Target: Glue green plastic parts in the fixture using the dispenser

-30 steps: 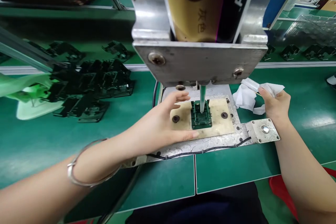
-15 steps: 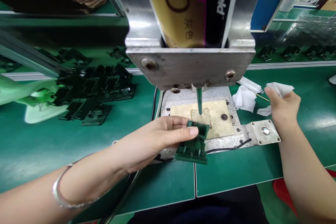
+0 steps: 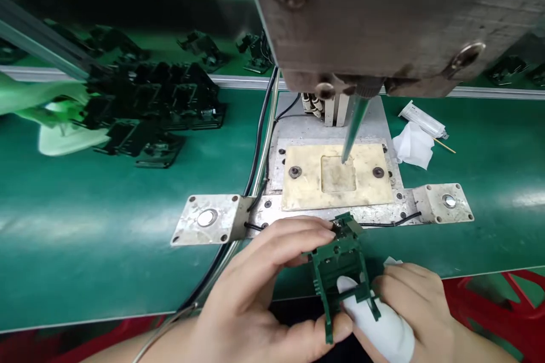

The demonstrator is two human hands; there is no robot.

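A dark green plastic housing (image 3: 338, 252), open-framed with thin legs, is tilted up near the table's front edge. My left hand (image 3: 264, 289) grips it by its left side, fingers on the top end and thumb at the bottom. My right hand (image 3: 415, 300) is closed on a white wipe (image 3: 389, 332), which is stretched over a finger. The wipe's covered tip reaches into the housing's open frame. Beyond my hands lies a cream fixture plate (image 3: 298, 195) with a shallow square recess. A green tapered dispensing needle (image 3: 355, 125) points down over that recess.
Metal button boxes (image 3: 225, 227) flank the fixture, the other (image 3: 462, 204) at right. An empty syringe (image 3: 423, 119), a crumpled wipe (image 3: 413, 144) and a thin stick lie right. Dark housings (image 3: 170, 96) cluster left beside a green-white object (image 3: 63, 119). Cables run left of the plate.
My left hand has brought the housing down and nearer, turning it. My right hand has come in from the far right with the wipe, which now touches the housing. The view has shifted closer.
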